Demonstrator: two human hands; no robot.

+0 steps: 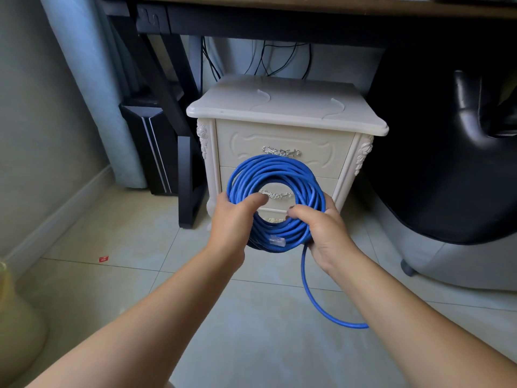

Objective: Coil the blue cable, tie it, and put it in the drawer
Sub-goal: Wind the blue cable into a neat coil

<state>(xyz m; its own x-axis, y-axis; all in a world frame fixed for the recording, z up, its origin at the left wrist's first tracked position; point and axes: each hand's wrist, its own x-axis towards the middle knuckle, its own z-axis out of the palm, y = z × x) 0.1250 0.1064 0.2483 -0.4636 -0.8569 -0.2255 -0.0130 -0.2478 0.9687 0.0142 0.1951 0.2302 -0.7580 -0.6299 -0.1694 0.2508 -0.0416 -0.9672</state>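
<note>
Left hand [233,219]: grips the left side of the coiled cable [275,166], frame centre. Right hand [326,233]: grips the coil's lower right. Step, judged: coiling nearly done, with a loose tail [303,264] trailing to the floor [251,317] at lower centre-right. Next move calls for winding in the tail, then tying. Drawers [282,141] behind the coil, both shut.

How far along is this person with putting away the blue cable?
Mostly coiled: the blue cable forms a ring held by the left hand and right hand. In hand: a loose tail trails from the ring to the floor, not yet wound in. Left: no tie shows round the coil, and the drawers of the white cabinet are shut.
</note>
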